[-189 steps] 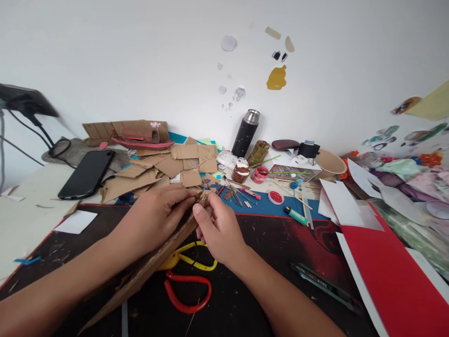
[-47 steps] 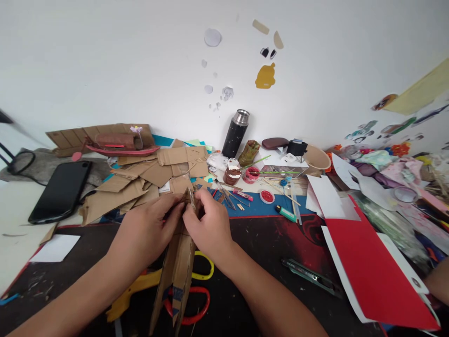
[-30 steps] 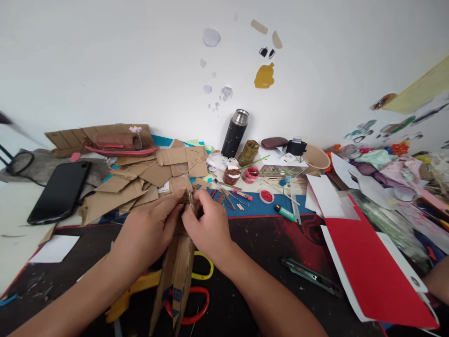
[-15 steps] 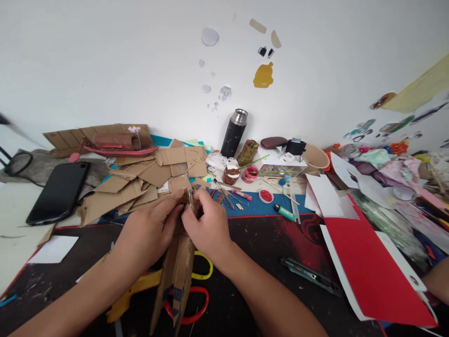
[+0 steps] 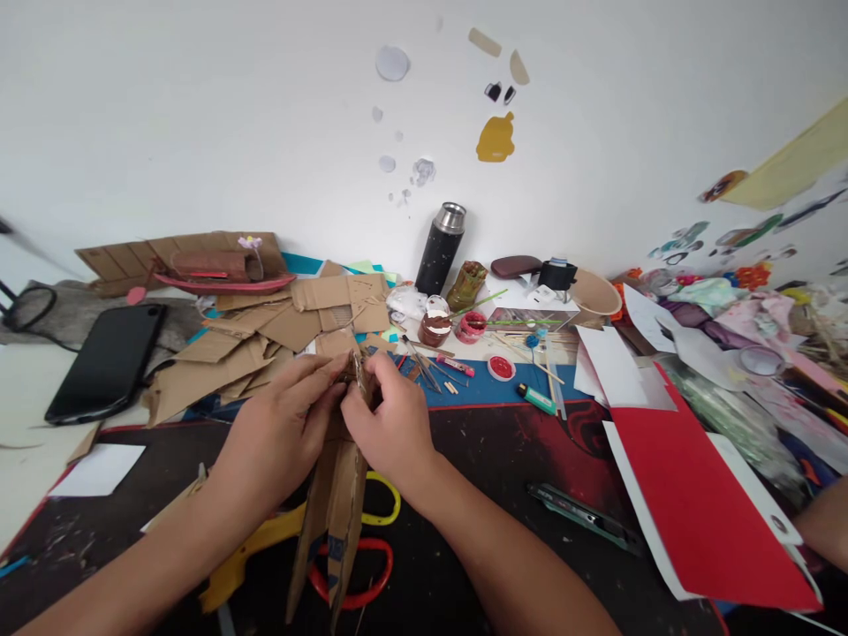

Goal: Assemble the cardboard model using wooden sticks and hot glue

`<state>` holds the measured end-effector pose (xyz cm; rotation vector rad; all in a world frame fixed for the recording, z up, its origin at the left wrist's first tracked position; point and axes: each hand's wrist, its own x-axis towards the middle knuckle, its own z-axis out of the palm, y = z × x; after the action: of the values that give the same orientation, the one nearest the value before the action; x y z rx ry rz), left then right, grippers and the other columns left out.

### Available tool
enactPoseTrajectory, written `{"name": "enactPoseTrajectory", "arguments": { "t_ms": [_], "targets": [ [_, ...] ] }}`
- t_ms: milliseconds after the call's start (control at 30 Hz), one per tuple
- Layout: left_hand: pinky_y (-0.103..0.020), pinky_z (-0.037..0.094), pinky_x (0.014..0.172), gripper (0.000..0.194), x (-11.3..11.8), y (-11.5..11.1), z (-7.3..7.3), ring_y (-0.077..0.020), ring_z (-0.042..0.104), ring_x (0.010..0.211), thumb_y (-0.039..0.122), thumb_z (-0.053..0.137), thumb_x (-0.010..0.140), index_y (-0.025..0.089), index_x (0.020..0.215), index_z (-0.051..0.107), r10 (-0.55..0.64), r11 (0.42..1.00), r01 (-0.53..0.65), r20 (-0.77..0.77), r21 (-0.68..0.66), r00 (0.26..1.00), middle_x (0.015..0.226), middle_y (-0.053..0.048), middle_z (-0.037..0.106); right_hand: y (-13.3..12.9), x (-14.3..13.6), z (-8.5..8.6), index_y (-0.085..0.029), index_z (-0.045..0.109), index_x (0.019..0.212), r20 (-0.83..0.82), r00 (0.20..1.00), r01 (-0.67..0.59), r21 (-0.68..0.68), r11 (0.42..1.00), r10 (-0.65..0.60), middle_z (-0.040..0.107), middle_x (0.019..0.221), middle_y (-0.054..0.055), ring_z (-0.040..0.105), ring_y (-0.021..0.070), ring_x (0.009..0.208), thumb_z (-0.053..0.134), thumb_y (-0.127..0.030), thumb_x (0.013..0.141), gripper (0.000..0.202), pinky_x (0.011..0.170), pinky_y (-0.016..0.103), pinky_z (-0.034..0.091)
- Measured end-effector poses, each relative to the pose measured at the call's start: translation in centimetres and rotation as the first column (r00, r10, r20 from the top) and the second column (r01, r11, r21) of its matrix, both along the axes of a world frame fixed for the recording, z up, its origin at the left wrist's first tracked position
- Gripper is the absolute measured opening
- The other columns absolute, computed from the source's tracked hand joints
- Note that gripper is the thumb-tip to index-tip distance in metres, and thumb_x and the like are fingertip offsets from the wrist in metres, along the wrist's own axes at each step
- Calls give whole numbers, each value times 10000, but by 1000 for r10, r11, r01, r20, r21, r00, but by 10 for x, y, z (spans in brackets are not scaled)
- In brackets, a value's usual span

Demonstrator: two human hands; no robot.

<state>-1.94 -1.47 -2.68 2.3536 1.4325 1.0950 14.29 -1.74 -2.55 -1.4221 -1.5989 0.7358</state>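
Observation:
A long, narrow folded cardboard piece (image 5: 343,503) points down toward the front edge, its far end between my hands. My left hand (image 5: 282,433) pinches that end from the left, with its fingertips partly hidden behind the cardboard edge. On the right side, my right hand (image 5: 390,420) grips the same end between thumb and curled fingers. Under the cardboard lie scissors with red handles (image 5: 381,574), yellow handles (image 5: 390,499) and a yellow glue gun (image 5: 252,556), partly covered.
Cardboard scraps (image 5: 284,327) and a model boat (image 5: 218,274) lie back left, beside a phone (image 5: 109,362). A black flask (image 5: 441,247) and paint jars (image 5: 435,327) stand at the back. To the right are a cutter (image 5: 583,517), red paper (image 5: 708,512) and another person's arm (image 5: 825,521).
The view has shifted slightly. Both hands keep their hold on the cardboard, with only a slight movement of the fingers.

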Motion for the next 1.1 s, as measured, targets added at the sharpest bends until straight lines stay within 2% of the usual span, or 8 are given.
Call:
{"name": "enactPoseTrajectory", "arguments": {
  "t_ms": [100,267,400,567,967,1100],
  "targets": [
    [-378,647,939,366,1,0,1,-284,780,1095,307,483,1091,214,1265,791,0,1000,0,4,-18,1000,1206,-114,808,0,0,0,-271,461,815,6,1000,4,-6,1000,-4,488,641,-67,471,163,584,584,-276,851,128,585,292,323],
    [-397,643,920,379,1,0,-1,-287,784,1037,305,497,1093,172,1309,780,18,1000,-18,11,-21,1000,1157,-121,820,0,0,0,-270,465,811,11,1000,7,3,1000,-7,492,641,-67,482,163,582,591,-275,846,131,582,292,327],
    [-380,648,884,376,1,0,-1,-277,788,1000,319,502,1087,199,1290,795,30,998,-29,25,-49,999,1098,-98,829,0,0,-1,-273,464,817,19,1000,8,2,1000,-8,500,646,-61,486,168,588,590,-283,842,129,584,294,326],
    [-377,641,950,364,2,2,-1,-278,786,1062,340,532,1076,202,1265,812,37,997,-31,78,-73,996,1158,-98,830,0,0,-1,-273,457,821,23,1000,14,-1,1000,-14,490,644,-62,473,167,583,582,-285,851,129,585,296,314],
    [-396,644,946,319,0,4,5,-287,798,1035,390,570,1023,269,1150,837,53,978,-25,127,-208,990,1116,-64,851,0,1,-2,-270,486,829,36,999,15,9,1000,-16,504,643,-63,492,167,581,578,-289,870,102,581,290,335],
    [-419,639,989,326,1,4,5,-300,802,1080,385,573,1015,279,1184,831,58,978,-28,136,-209,989,1159,-65,859,1,0,-2,-272,463,824,29,999,13,9,1000,-13,497,649,-59,476,169,586,578,-295,867,125,589,297,321]
  ]
}}
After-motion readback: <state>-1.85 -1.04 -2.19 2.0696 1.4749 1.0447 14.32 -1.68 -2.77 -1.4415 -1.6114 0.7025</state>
